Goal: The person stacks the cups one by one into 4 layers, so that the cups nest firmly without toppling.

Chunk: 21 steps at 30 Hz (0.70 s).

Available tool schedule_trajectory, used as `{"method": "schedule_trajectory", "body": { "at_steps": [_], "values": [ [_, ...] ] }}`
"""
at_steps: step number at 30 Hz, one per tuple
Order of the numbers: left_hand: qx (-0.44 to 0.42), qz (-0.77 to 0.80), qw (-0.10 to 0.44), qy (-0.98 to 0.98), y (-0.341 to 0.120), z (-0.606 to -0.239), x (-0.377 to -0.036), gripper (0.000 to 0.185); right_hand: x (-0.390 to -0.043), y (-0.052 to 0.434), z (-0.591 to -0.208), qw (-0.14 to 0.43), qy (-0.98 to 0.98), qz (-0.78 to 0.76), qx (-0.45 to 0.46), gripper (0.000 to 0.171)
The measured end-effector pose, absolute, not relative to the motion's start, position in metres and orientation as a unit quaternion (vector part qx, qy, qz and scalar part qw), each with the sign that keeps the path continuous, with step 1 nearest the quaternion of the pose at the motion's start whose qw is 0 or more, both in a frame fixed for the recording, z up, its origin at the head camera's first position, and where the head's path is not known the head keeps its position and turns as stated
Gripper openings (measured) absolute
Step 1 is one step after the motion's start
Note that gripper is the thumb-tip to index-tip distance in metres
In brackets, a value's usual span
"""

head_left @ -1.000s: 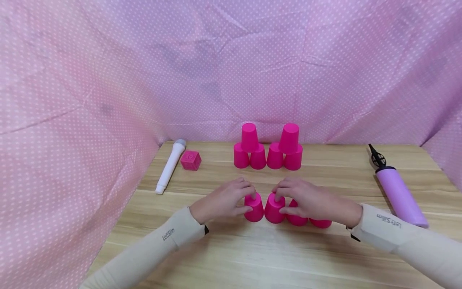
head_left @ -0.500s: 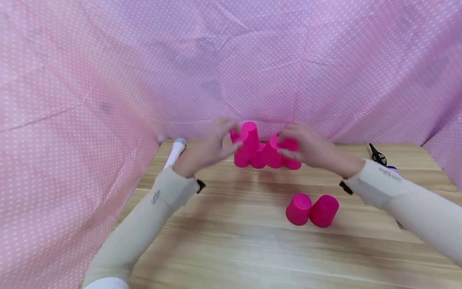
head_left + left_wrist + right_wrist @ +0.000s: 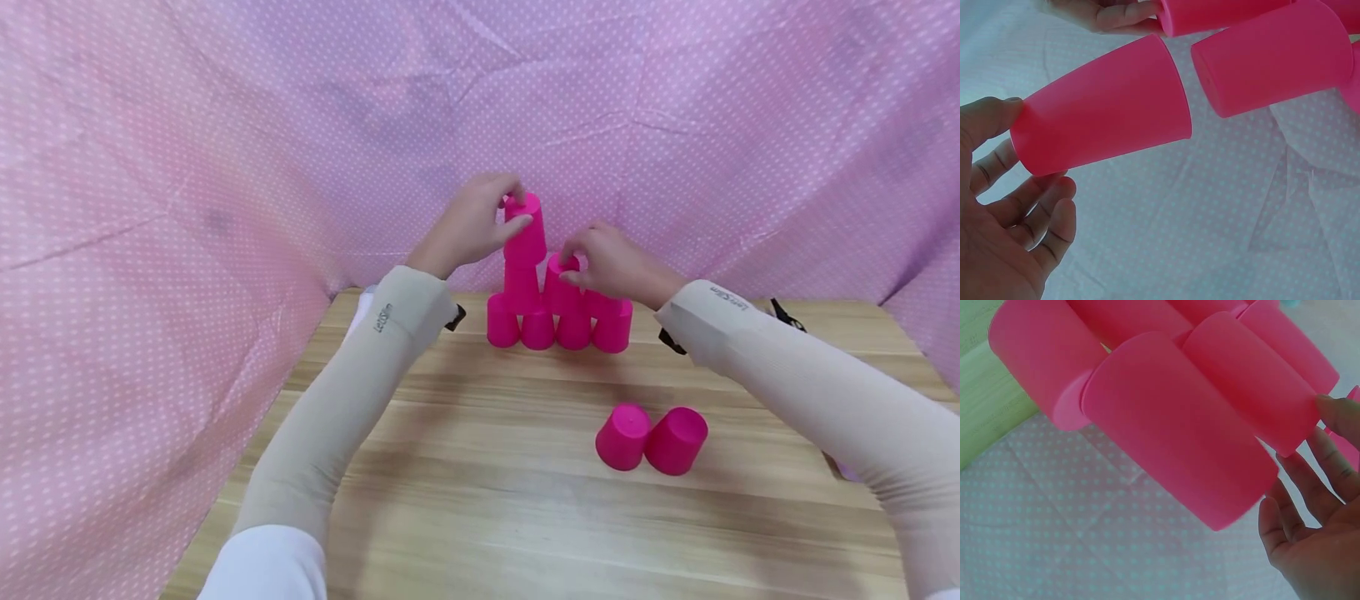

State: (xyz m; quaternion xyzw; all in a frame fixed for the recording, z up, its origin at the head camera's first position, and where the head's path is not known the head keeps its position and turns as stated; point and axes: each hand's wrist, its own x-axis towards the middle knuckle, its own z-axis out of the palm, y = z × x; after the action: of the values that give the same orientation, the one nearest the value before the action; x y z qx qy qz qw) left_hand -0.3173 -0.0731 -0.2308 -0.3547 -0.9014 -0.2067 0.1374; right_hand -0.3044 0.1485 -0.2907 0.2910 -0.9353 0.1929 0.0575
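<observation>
My left hand (image 3: 480, 218) pinches an upside-down pink cup (image 3: 527, 242) near its closed end, high over the left second-tier cup (image 3: 521, 287). In the left wrist view, a gap separates the held cup (image 3: 1104, 112) from the cup below (image 3: 1272, 59). Lower and to the right, my right hand (image 3: 615, 265) pinches another pink cup (image 3: 561, 292) by its top, its rim down at the middle of the bottom row (image 3: 503, 323). The right second-tier cup (image 3: 1172, 431), largely behind my hand in the head view, stands beside it.
Two upside-down pink cups (image 3: 624, 437) stand on the wooden table (image 3: 480, 517) nearer to me. A white microphone (image 3: 362, 310) and a pump with a black nozzle (image 3: 786, 315) are partly covered by my arms. Dotted pink cloth (image 3: 420, 125) hangs behind.
Both hands have carried a cup each from the front row up to the rear stack. The left cup has risen above the second tier; the right one is now within that tier.
</observation>
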Motion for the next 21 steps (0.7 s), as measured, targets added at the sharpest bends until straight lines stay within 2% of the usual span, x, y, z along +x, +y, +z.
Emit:
{"method": "schedule_trajectory", "body": {
  "at_steps": [7, 13, 17, 21],
  "values": [
    [-0.328, -0.212, 0.100, -0.915, -0.057, -0.235, -0.330, 0.023, -0.311, 0.152, -0.295, 0.042, -0.942, 0.212, 0.255, 0.025],
    [-0.321, -0.227, 0.081, -0.916, -0.048, -0.238, -0.335, 0.022, -0.307, 0.159, -0.295, 0.046, -0.937, 0.216, 0.271, 0.028],
    [-0.306, -0.234, 0.077, -0.920, -0.052, -0.241, -0.333, 0.030, -0.291, 0.171, -0.296, 0.082, -0.916, 0.223, 0.324, 0.033],
    [-0.325, -0.229, 0.123, -0.909, -0.059, -0.243, -0.319, 0.033, -0.254, 0.196, -0.299, 0.149, -0.876, 0.207, 0.409, 0.029]
  ]
}}
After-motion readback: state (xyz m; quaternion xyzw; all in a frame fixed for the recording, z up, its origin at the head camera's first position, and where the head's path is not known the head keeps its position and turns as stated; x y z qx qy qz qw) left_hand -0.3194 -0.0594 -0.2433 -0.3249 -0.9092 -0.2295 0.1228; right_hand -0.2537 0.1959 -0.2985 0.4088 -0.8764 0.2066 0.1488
